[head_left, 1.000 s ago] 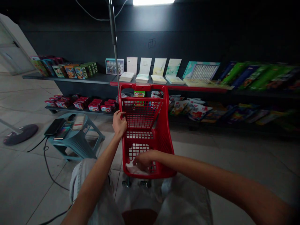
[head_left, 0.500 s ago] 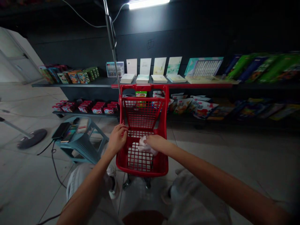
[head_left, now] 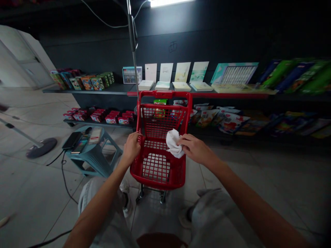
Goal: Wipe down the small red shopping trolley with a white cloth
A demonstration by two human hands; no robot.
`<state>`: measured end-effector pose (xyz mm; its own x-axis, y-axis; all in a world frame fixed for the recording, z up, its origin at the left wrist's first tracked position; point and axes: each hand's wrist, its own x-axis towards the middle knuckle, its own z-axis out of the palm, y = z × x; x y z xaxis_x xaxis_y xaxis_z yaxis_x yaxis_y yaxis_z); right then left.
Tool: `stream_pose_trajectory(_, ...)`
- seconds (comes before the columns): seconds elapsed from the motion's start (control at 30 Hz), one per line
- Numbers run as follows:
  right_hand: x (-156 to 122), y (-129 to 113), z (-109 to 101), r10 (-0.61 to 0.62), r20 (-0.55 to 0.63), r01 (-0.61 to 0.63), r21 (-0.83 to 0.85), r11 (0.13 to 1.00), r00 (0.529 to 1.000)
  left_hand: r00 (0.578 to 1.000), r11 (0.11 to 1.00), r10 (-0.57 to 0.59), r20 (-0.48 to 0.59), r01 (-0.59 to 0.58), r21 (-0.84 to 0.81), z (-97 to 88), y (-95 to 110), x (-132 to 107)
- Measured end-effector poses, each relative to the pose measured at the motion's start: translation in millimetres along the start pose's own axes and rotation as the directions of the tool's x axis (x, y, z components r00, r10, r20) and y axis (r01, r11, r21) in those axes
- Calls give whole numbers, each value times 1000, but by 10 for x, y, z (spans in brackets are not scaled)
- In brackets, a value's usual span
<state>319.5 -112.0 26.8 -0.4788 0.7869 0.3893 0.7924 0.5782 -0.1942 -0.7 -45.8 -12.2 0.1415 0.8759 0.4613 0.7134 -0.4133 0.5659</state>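
Observation:
A small red plastic shopping cart (head_left: 156,183) with a grid-patterned basket stands between my legs. My left hand (head_left: 132,147) is closed over the cart's left rim, fingertips curled inward. In my right hand (head_left: 196,148), at the right rim, a crumpled white cloth (head_left: 173,142) is pinched between thumb and fingers. The cloth hangs at the inner right wall of the basket; whether it touches the wall I cannot tell.
Left of the cart, a blue-grey stool (head_left: 90,155) carries a phone (head_left: 79,146) and a black device (head_left: 71,140). A pole base (head_left: 41,148) and cables lie further left. Ahead, a shelf (head_left: 116,87) bears books and boxes, with snack bags (head_left: 232,122) below.
My right hand has lifted the cloth from the basket floor, up and right to the right rim. My left hand has closed on the left rim. The view has shifted slightly.

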Motion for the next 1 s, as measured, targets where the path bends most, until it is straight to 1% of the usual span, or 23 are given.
stream_pose_trajectory(0.07, -61, -23, 156, 52, -53, -52, 2, 999, 997, 1000, 999, -1, -27, 0, -36, 27, -48, 34)
stream_pose_trajectory(0.13, -90, -63, 314, 83, -116, -85, -12, 996, 990, 999, 996, -26, -34, 23, -89, 38, -109, 40)
stream_pose_trajectory(0.2, -79, -107, 427, 93, -167, -101, -40, 994, 981, 999, 988, -49, -24, 45, -146, 11, -169, 8)
stream_pose_trajectory(0.23, -63, -125, 461, 89, -181, -100, -53, 994, 979, 999, 986, -41, -13, 38, -160, -28, -196, -20)
stream_pose_trajectory(0.3, -18, -143, 495, 73, -190, -86, -65, 994, 979, 1000, 993, 19, 12, -18, -120, -170, -257, -82)
stream_pose_trajectory(0.37, 31, -137, 503, 51, -186, -60, -44, 997, 981, 996, 996, 86, 20, -86, 29, -406, -361, -132)
stream_pose_trajectory(0.4, 55, -127, 506, 38, -179, -44, -28, 999, 983, 996, 989, 83, -25, -79, 121, -556, -443, -147)
stream_pose_trajectory(0.43, 79, -114, 510, 21, -167, -23, -12, 1000, 986, 994, 979, 50, -100, -30, 199, -722, -550, -159)
stream_pose_trajectory(0.47, 103, -102, 515, 1, -154, -2, -1, 1000, 988, 982, 964, 0, -188, 50, 262, -896, -682, -170)
stream_pose_trajectory(0.5, 126, -91, 521, -19, -141, 20, 6, 1000, 990, 964, 940, -46, -261, 130, 315, -1073, -837, -185)
stream_pose_trajectory(0.53, 149, -84, 528, -36, -128, 37, 8, 999, 991, 936, 906, -93, -340, 221, 361, -1243, -1009, -210)
stream_pose_trajectory(0.6, 188, -77, 541, -59, -106, 60, 6, 998, 993, 889, 831, -183, -421, 368, 417, -1537, -1378, -301)
stream_pose_trajectory(0.63, 203, -78, 546, -63, -102, 64, 7, 998, 993, 861, 790, -235, -451, 440, 427, -1649, -1557, -370)
stream_pose_trajectory(0.7, 225, -83, 554, -65, -107, 67, 17, 998, 992, 814, 716, -322, -483, 543, 438, -1794, -1872, -542)
stream_pose_trajectory(0.77, 238, -85, 561, -67, -127, 73, 42, 996, 990, 785, 640, -400, -474, 609, 468, -1840, -2104, -725)
stream_pose_trajectory(0.8, 242, -85, 565, -73, -136, 82, 58, 995, 988, 788, 612, -427, -443, 612, 500, -1835, -2188, -805)
stream_pose_trajectory(0.9, 249, -75, 583, -86, -155, 102, 103, 989, 984, 801, 580, -475, -365, 597, 554, -1767, -2358, -953)
stream_pose_trajectory(1.0, 250, -66, 608, -69, -161, 91, 133, 987, 985, 828, 560, -452, -333, 553, 617, -1692, -2485, -974)
